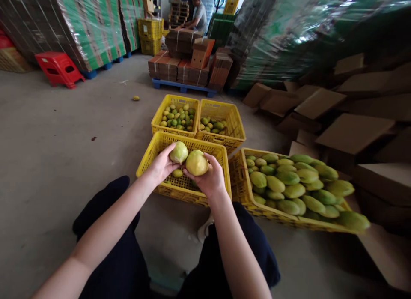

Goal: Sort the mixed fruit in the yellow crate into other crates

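Over the near yellow crate (184,195), my left hand (163,162) is closed around a green papaya (179,153). Held in my right hand (210,179) is a yellower papaya (197,163), close beside the first one. Both fruits are turned end-on toward me. Beneath my hands, a small yellow papaya (177,173) shows inside the crate; my hands and arms hide much of the rest of its contents.
A crate heaped with green-yellow papayas (287,177) stands at the right. Two more yellow crates (175,97) holding fruit sit beyond. Cardboard boxes (355,132) lie at the right. A red stool (60,68), one fruit (136,98) on the floor and a seated person (201,16) are farther off.
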Tool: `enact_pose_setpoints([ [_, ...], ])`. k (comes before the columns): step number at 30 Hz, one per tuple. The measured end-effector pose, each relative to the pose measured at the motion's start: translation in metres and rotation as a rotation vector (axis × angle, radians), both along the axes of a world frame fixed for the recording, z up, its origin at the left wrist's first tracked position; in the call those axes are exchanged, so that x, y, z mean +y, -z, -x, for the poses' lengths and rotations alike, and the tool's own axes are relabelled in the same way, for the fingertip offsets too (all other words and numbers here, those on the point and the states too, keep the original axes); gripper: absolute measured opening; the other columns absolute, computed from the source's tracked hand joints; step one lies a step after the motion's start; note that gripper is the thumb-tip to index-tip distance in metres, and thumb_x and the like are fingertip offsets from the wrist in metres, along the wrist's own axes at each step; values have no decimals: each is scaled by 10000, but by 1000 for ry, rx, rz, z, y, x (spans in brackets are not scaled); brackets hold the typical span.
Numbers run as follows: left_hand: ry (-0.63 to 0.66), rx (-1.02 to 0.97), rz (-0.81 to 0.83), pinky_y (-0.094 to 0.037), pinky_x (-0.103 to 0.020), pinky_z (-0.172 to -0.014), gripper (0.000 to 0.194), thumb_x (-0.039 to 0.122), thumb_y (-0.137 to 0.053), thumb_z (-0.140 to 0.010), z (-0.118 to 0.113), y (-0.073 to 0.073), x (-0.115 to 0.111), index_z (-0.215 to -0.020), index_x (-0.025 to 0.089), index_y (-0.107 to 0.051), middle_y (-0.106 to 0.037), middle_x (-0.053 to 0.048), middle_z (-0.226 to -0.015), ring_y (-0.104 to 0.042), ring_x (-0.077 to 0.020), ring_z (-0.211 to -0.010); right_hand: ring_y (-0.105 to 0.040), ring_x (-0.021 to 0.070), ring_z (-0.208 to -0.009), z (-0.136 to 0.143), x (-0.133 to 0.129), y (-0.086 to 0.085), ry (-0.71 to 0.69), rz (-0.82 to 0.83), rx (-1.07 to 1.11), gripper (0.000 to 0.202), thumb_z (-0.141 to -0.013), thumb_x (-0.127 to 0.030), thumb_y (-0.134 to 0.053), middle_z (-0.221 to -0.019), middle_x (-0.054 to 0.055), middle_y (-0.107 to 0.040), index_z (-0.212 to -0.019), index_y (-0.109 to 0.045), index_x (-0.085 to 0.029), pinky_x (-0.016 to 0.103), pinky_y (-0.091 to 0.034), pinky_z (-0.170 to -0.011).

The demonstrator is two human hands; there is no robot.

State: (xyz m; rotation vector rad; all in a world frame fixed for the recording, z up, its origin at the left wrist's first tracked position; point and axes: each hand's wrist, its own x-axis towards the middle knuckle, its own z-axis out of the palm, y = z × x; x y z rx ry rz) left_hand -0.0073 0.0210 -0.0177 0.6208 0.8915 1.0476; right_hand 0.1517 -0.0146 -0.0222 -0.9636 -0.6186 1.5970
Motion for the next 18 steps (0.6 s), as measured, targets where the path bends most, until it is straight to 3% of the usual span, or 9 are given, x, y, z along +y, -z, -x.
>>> enact_pose_setpoints([
  [4, 23, 48, -55, -638, -369, -732, 445, 628, -666, -862, -1, 8, 0, -1001, 208, -714, -780, -144, -972, -742, -279, -917, -700, 263, -588, -2, -2, -1, 10, -64, -98, 392, -734, -574, -718, -700, 65, -723, -884, -649, -219, 487, -657, -575],
  [8, 27, 138, -91, -628, -359, -686, 525, 691, -643, -844, 1, 11, 0, -1058, 214, -697, -778, -134, -992, -737, -283, -926, -704, 255, -577, 0, -4, -7, 62, -23, -130, 370, -765, -557, -713, -683, 71, -723, -868, -666, -204, 427, -646, -495],
  [13, 99, 196, -158, -565, -273, -638, 558, 586, -711, -809, 2, 0, -5, -1188, 193, -598, -752, -71, -941, -717, -196, -806, -691, 185, -526, 0, -10, -27, 53, 204, 54, 313, -820, -484, -704, -698, 48, -734, -875, -660, -179, 301, -629, -441],
  [18, 169, 239, -198, -467, -252, -583, 868, 447, -825, -711, 1, -10, -16, -1417, 177, -398, -679, 13, -807, -603, -110, -584, -677, 162, -489, -1, -11, -38, 88, 289, 170, 265, -876, -437, -660, -652, 28, -724, -900, -654, -173, 251, -603, -403],
])
